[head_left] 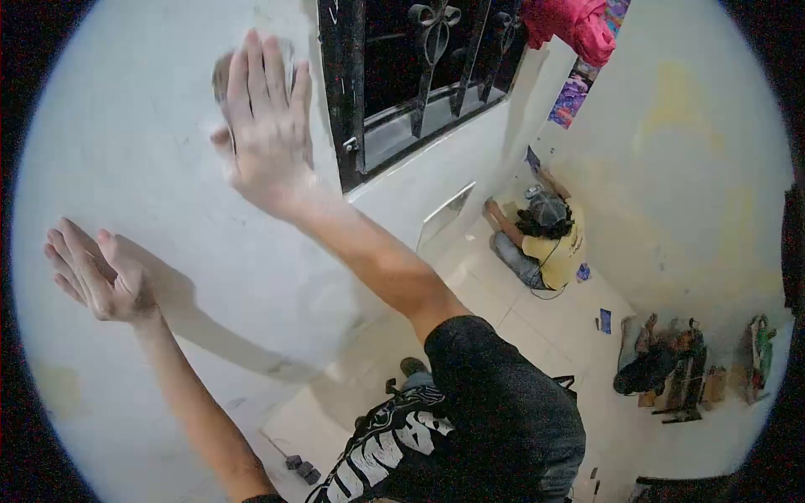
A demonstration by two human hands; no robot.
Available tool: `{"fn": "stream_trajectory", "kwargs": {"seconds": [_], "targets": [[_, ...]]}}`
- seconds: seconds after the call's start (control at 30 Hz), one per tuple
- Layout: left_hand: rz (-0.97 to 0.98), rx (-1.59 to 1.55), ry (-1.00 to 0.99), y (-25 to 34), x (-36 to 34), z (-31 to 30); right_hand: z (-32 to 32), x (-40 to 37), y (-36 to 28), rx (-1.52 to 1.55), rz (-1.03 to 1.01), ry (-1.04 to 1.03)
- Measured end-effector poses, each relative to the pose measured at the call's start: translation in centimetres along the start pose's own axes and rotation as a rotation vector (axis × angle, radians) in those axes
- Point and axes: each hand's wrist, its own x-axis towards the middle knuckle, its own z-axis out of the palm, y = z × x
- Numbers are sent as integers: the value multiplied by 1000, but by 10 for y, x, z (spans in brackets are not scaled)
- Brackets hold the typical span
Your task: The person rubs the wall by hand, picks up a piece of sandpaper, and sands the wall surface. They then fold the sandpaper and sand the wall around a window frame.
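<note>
My right hand (267,134) lies flat against the white wall (168,159), fingers up, with pale dust on its back. Under its fingers is a grey-brown piece of sandpaper (220,77), mostly covered; its edges show beside the index finger and near the little finger. Lower and to the left, my left hand (105,272) is raised beside the wall with its fingers extended, thumb apart and nothing in it. Its arm casts a long shadow on the wall.
A dark window with a metal grille (432,67) is right of my right hand; pink cloth (579,29) hangs above. Another person in a yellow shirt (562,251) sits low by the far corner. Assorted items (671,365) stand along the right wall. Small dark blocks (302,468) lie below.
</note>
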Motion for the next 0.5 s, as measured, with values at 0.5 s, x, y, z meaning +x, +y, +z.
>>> {"fn": "stream_trajectory", "kwargs": {"seconds": [0.5], "targets": [[-10,25,8,-3,-19,19,23,-25,16,12,16,49]]}}
